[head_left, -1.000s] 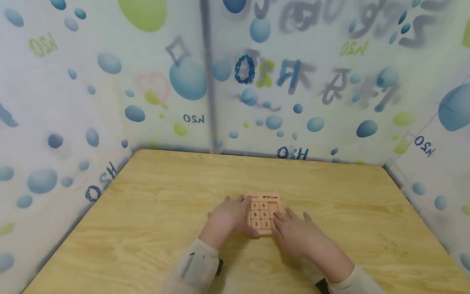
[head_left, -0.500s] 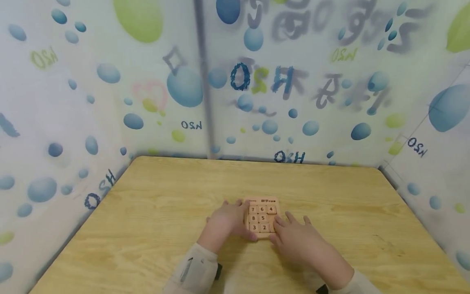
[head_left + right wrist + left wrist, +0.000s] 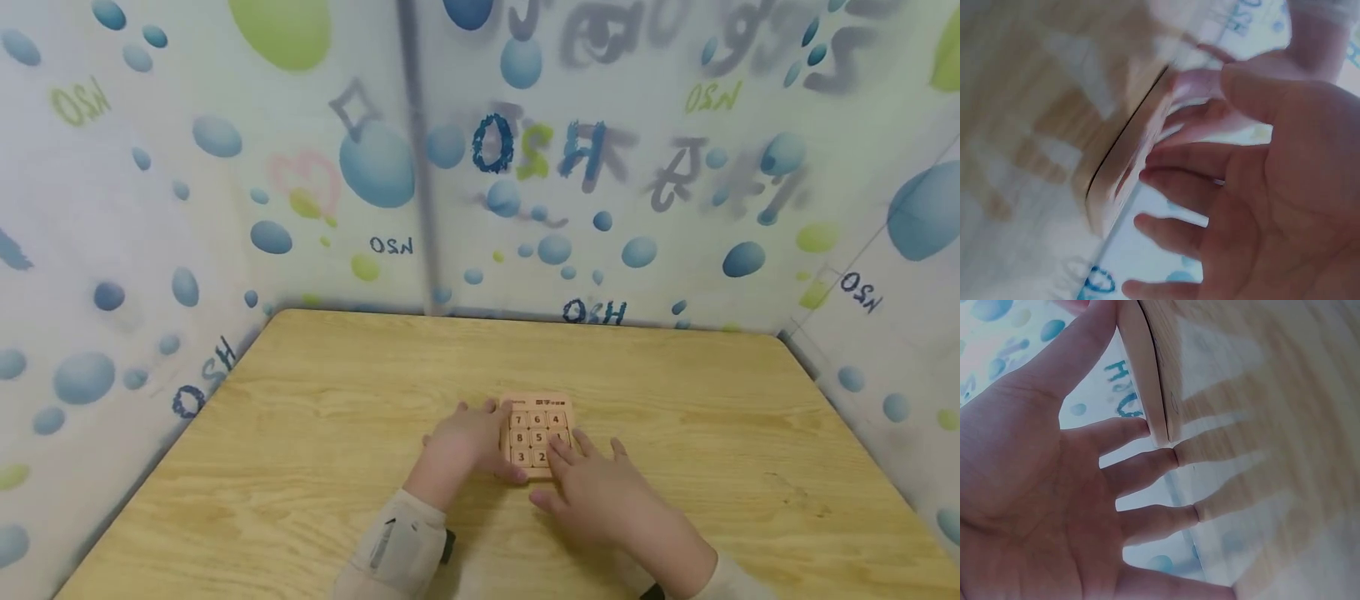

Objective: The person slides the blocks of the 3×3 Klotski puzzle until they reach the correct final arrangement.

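A wooden number slide puzzle (image 3: 525, 401) lies flat on the table in the head view. Its top row reads 7, 6, 4; 8, 5 and 1 fill the middle, and 3 and 2 show in the near row. My left hand (image 3: 468, 442) holds its left side between thumb and index finger, the other fingers spread on the wood. From the right, my right hand (image 3: 603, 492) touches the tiles by the 1 tile (image 3: 559, 437) with straight fingertips, hiding the near right cell. In the right wrist view, the index and middle fingers (image 3: 1179, 181) meet the puzzle's face.
The light wooden table (image 3: 360, 367) extends around the puzzle on all sides. Behind it stands a white wall (image 3: 480, 229) with blue and green drops and lettering. Similar panels close off the left and right sides.
The 4 tile has slid away from me into the top right cell, and the 1 tile has followed into the middle right. My right thumb has swung left. The left hand keeps its hold.
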